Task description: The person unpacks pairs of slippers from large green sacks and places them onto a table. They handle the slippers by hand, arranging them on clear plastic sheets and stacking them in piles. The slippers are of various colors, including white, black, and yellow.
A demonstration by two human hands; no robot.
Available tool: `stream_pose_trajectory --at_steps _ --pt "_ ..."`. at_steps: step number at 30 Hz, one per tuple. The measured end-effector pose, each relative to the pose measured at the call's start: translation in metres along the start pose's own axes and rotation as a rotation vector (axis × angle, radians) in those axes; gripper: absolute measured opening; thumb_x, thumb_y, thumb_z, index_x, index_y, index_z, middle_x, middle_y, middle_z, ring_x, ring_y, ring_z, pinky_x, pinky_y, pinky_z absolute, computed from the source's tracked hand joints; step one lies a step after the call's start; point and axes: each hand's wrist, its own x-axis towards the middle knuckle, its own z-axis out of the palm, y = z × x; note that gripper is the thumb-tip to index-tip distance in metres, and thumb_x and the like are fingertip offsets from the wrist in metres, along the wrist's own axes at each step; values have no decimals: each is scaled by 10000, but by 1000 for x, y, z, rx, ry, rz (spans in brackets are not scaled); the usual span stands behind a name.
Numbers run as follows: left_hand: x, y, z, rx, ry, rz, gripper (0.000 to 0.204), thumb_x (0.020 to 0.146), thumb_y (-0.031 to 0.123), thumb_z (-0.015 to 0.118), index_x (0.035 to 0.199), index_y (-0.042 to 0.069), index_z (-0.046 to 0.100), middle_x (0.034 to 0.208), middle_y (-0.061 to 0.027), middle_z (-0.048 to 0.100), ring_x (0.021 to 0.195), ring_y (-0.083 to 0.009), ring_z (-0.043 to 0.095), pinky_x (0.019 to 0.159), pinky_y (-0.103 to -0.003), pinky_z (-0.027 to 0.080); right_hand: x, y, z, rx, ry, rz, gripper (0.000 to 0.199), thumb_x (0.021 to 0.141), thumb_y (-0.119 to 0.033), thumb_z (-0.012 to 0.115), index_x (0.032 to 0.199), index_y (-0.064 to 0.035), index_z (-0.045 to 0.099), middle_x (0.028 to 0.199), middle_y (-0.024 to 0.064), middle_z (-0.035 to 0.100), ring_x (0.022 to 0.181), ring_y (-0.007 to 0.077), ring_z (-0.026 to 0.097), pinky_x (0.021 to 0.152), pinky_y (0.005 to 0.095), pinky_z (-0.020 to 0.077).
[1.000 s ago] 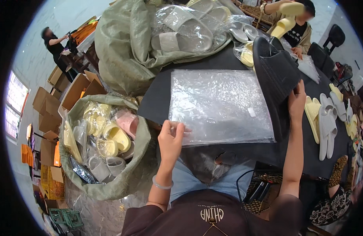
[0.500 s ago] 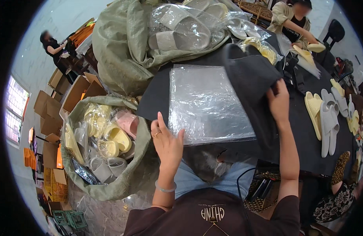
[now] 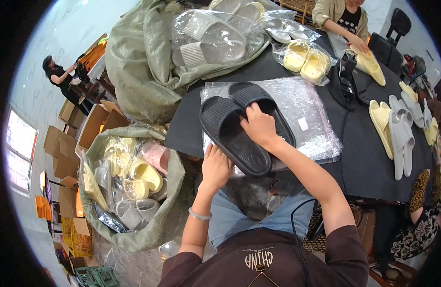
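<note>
Head view: nearest the wearer, the left hand [image 3: 215, 167] is laid with fingers spread on the near edge of a stack of clear plastic bags [image 3: 297, 119]; its grip is open and nothing is clasped. Just beyond it, a pair of black moulded rubber slide sandals [image 3: 242, 126] is held side by side, soles up, over the stack of clear plastic bags. The right hand [image 3: 259, 126] is closed over the pair, fingers curled around the sandals' inner edges. The stack is carried by a black-covered tabletop [image 3: 359, 158]. Left of the stack, below the tabletop's edge, an open green woven sack [image 3: 148, 225] filled with bagged yellow, pink and grey sandals is seen. Right of the stack, loose pale yellow and grey sandals [image 3: 397, 134] are laid out. Beyond the stack, a bagged yellow pair [image 3: 306, 60] and a bagged grey pair [image 3: 211, 40] are seen. Farther still, another person's hand [image 3: 359, 45] is rested on a yellow sandal.
</note>
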Motion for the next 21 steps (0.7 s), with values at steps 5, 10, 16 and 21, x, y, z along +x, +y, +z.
stream_pose_trajectory --at_steps 5,10,16,21 --pt "2 9 -6 -40 46 -70 452 933 251 432 1334 42 428 1408 -117 406 1318 -266 358 1086 -431 260 -6 45 -23 -109 2 121 274 830 -281 590 870 -16 535 996 169 546 720 416 601 629 514 477" --pt "0 6 -4 -20 51 -54 472 952 275 409 1371 57 392 1440 -91 373 1333 -255 342 1087 -419 257 -14 115 -60 -264 83 314 288 849 -315 549 908 -33 550 1006 166 544 781 423 614 687 531 476" --pt "-1 7 -5 -63 55 -70 463 937 263 444 1352 59 416 1421 -97 398 1323 -262 356 1079 -423 267 -15 118 -71 -250 14 444 383 841 -365 545 961 -3 574 1083 195 547 859 428 605 760 517 469" --pt "21 7 -17 -91 18 -16 381 876 221 537 1198 19 520 1273 -161 521 1189 -311 483 978 -422 379 -16 123 -73 -233 5 507 414 809 -406 539 950 -21 602 1041 192 581 885 416 608 763 515 479"
